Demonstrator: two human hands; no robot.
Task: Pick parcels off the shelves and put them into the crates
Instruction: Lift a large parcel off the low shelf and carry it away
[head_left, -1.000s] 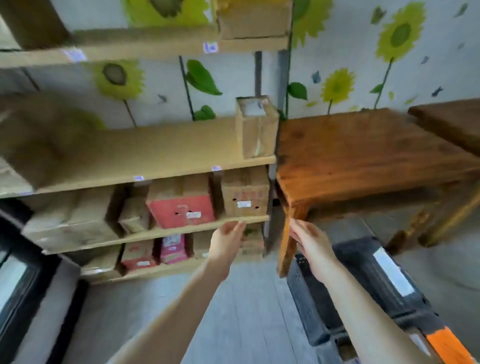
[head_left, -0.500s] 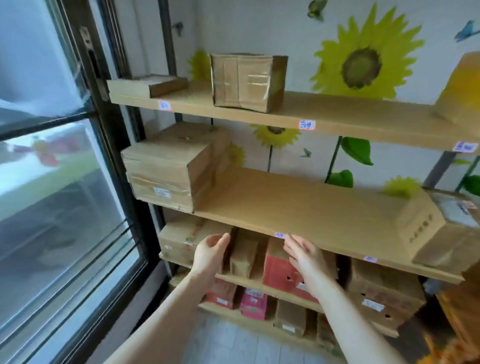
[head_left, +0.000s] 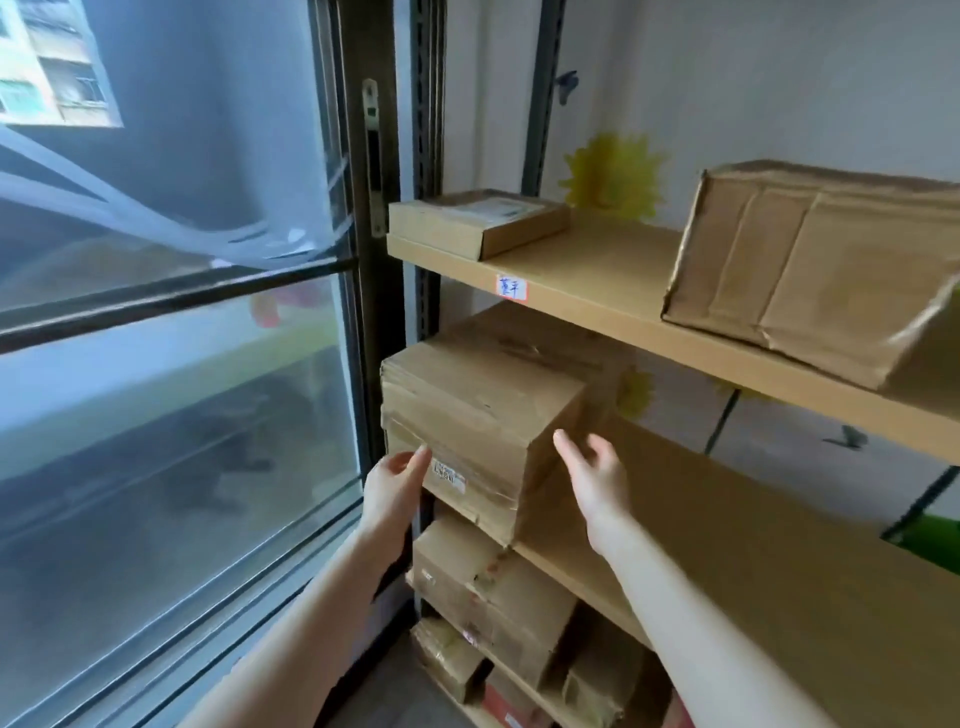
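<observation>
reach | left hand (head_left: 397, 486) and right hand (head_left: 592, 475) open, empty, flanking big box (head_left: 467, 410) on shelf (head_left: 727, 519) | not yet lifted; crates unseen

Large taped cardboard parcel (head_left: 483, 415) on middle shelf (head_left: 727, 545).

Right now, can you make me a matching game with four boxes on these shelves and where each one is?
Things
1. flat box
2. crumpled box
3. big taped box
4. red box

Places
A. lowest down of the four
B. top shelf, right side
C. middle shelf, between the left hand and right hand
D. top shelf, next to the window frame

Pairs: 1-D, 2-B, 3-C, 4-A
</observation>
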